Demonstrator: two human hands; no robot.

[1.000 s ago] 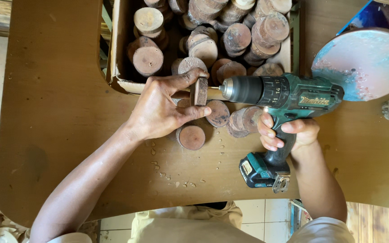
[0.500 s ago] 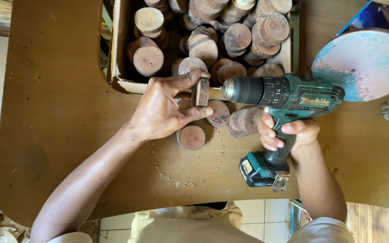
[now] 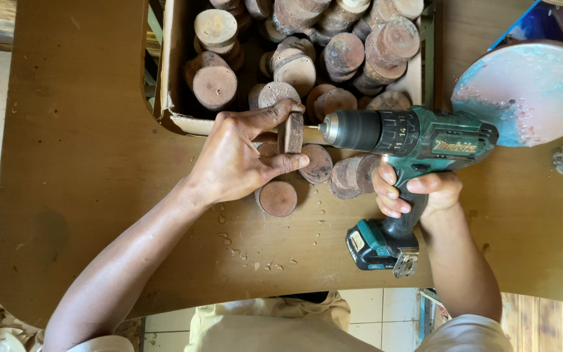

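Drill bit against a held wooden disc

On the brown worktop (image 3: 86, 163), a cardboard box (image 3: 177, 78) of wood slices stands at the far side. The right hand (image 3: 412, 192) grips the green cordless drill (image 3: 412, 140). The left hand (image 3: 242, 160) pinches a small wooden disc (image 3: 290, 133) upright on its edge, touching the drill tip, in the middle of the worktop

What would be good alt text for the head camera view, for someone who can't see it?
A left hand holds a small round wooden slice on edge while the right hand presses a green cordless drill against it, over a brown wooden table. More slices fill a cardboard box behind.
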